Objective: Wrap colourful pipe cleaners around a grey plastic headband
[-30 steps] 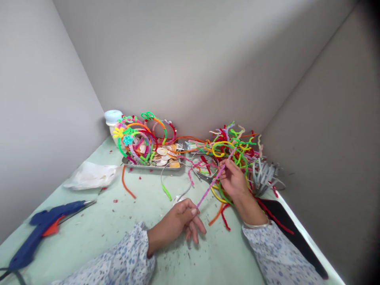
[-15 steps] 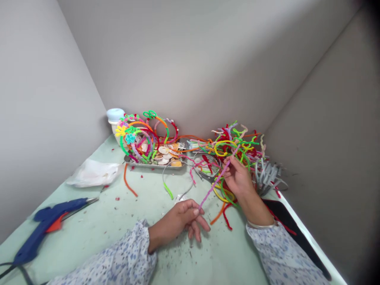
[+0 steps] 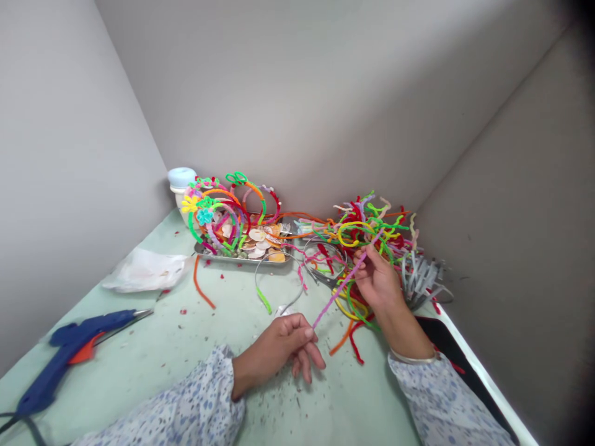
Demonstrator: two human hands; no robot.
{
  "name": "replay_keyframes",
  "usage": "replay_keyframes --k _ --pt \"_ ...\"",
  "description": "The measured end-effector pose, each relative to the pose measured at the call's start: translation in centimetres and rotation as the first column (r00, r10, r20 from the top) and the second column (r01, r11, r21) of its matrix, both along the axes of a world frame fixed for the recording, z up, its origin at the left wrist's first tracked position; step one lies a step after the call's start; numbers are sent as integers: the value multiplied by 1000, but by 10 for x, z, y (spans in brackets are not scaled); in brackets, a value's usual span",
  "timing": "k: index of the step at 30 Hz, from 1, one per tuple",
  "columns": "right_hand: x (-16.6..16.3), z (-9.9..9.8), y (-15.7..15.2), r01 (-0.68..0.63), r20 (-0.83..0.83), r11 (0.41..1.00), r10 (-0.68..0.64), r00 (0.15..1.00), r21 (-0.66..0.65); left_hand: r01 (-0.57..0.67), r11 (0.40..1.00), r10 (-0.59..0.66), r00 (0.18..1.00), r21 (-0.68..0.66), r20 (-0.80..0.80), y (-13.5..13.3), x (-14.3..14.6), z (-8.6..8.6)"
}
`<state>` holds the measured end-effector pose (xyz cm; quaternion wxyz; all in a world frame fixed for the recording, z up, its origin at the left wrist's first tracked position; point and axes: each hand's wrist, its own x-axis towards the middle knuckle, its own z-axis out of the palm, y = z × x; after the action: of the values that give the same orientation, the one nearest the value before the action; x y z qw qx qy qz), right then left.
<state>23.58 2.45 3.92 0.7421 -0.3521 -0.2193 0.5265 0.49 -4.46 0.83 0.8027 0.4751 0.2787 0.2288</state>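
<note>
A purple pipe cleaner [image 3: 339, 291] stretches slantwise between my two hands above the table. My left hand [image 3: 283, 347] pinches its lower end between thumb and forefinger, the other fingers loosely spread. Farther up, near the top end, my right hand [image 3: 379, 279] grips it with fingertips. Behind my right hand lies a tangled heap of coloured pipe cleaners [image 3: 367, 214]. A thin metal headband [image 3: 256, 272] with a green pipe cleaner piece [image 3: 263, 300] on one end rests beyond my left hand. Yellow-handled scissors [image 3: 341, 303] lie partly hidden beside my right hand.
A blue glue gun [image 3: 79, 344] lies at left, near a white plastic bag [image 3: 146, 271]. At the back, decorated headbands [image 3: 218, 210] stand on a metal tray [image 3: 242, 261] of shells, beside a pale-lidded jar [image 3: 182, 179]. Grey headbands [image 3: 421, 279] are bunched at right by a black flat object [image 3: 453, 347].
My right hand has moved slightly right, and the purple pipe cleaner's upper end with it. My left hand has hardly moved and keeps its pinch.
</note>
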Motion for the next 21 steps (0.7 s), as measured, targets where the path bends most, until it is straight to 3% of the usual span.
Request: replay_keyframes --k 14,21 --pt "-2 1 0 78 -5 996 -78 997 31 -23 1000 23 999 12 24 1 0 -5" --pt "-4 1 -1 35 0 998 -35 999 46 -27 1000 27 999 6 32 1 -1 -5"
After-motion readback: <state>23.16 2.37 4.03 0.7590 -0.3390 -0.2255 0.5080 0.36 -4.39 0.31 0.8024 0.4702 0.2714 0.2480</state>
